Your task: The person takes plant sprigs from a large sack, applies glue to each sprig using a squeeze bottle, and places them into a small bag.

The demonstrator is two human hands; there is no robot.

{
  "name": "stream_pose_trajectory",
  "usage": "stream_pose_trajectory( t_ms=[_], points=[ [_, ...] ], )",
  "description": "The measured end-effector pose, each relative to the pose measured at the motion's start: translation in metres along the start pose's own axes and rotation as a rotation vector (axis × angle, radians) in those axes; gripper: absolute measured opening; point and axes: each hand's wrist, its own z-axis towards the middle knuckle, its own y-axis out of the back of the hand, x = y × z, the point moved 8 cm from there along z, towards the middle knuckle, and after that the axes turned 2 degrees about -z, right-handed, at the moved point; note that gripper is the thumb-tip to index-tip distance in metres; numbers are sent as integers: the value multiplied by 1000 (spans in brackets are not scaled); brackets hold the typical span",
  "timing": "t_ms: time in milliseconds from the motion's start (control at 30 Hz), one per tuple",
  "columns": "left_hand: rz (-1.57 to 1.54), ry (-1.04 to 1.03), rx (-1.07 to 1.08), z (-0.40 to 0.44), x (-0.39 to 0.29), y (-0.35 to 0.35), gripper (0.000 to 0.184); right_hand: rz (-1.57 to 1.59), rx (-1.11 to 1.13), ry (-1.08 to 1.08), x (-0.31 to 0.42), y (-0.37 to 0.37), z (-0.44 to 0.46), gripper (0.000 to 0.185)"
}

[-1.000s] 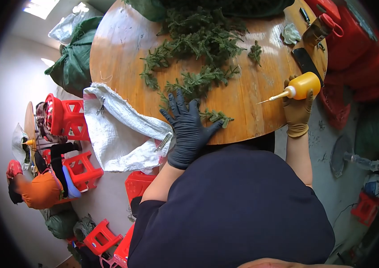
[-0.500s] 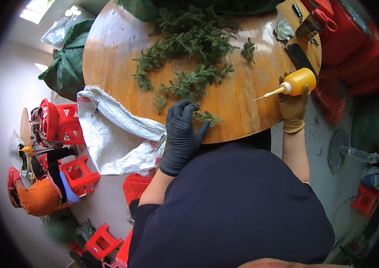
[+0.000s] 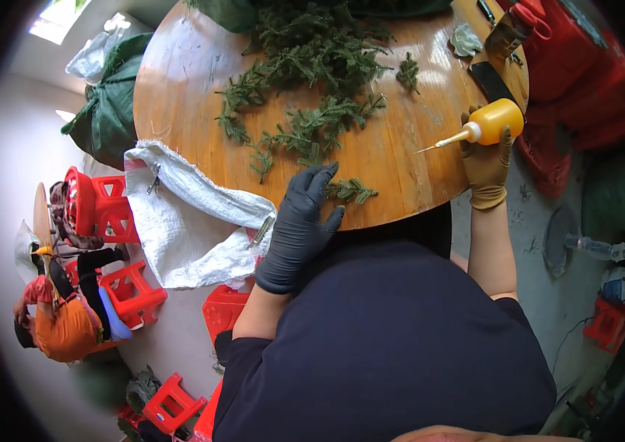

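My left hand [image 3: 299, 225], in a black glove, is at the table's front edge with its fingers bent and the thumb apart from them, holding nothing that shows. Just right of its fingertips lies a small green sprig [image 3: 353, 191]. My right hand [image 3: 486, 171], in a tan glove, grips a yellow squeeze bottle [image 3: 498, 121] over the table's right edge. The bottle's thin nozzle points left. Beyond my left hand, leafy green branches [image 3: 320, 121] spread out from a larger pile [image 3: 312, 44]. Another small sprig [image 3: 408, 74] lies apart to the right.
The round wooden table [image 3: 180, 96] bears a black phone [image 3: 490, 81], a crumpled pale cloth [image 3: 465, 40] and a dark jar [image 3: 505, 35]. A white sack [image 3: 172, 228] hangs at its left edge. Red stools [image 3: 132, 293] and a person in orange [image 3: 69, 329] are at the left.
My left hand has drawn back from the branches toward the table edge, and its spread fingers have bent. My right hand still holds the bottle.
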Motion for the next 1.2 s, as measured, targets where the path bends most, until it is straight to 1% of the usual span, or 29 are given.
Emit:
stream_pose_trajectory(
  t_ms=[67,133,167,200,233,267,300,367,433,467,533,567,633,733,800,867,933,1000,1067,1200],
  points=[
    [36,-39,-42,-2,-1,5,43,-59,16,30,3,-1,0,62],
    [-107,-158,-112,-6,1,7,40,-61,26,38,3,-2,0,63],
    [-103,-164,-112,-6,6,5,40,-68,31,39,3,-2,-1,63],
    [-95,-178,-64,-3,9,-3,37,-64,36,45,3,-6,-2,63],
    [-88,-192,-16,-1,11,-10,34,-77,21,48,3,-10,-3,60],
    [-85,-200,-19,0,12,-13,34,-92,5,53,2,-11,-4,57],
    [-114,-198,-20,3,13,-17,33,-92,12,62,3,-7,-3,57],
    [-149,-201,-23,3,14,-21,32,-56,47,57,4,4,-3,63],
    [-179,-90,17,4,20,-24,33,-76,69,70,4,-2,-5,62],
    [-182,-98,11,5,20,-24,33,-92,88,74,3,-6,-7,62],
    [-79,-131,-3,6,19,-24,34,-133,97,94,2,-9,-11,62],
    [-81,-138,-9,7,20,-23,34,-169,98,112,1,-10,-14,61],
    [5,-131,-13,7,21,-23,36,-185,91,123,-6,-16,-25,61],
    [-12,-118,-17,10,24,-24,38,-199,92,114,-24,-36,-43,58],
    [-11,-114,-14,11,25,-25,37,-318,22,137,-34,-50,-52,50],
    [-5,-106,-3,12,26,-25,37,-345,22,123,-44,-69,-56,50],
    [4,-101,-7,12,24,-25,37,-431,80,136,-53,-85,-58,51],
    [7,-94,2,12,23,-25,37,-457,61,140,-60,-82,-57,52],
    [11,-86,11,13,23,-25,37,-603,170,161,-66,-90,-56,58],
    [12,-86,11,14,24,-25,36,-688,186,169,-70,-100,-55,61]
  ],
)
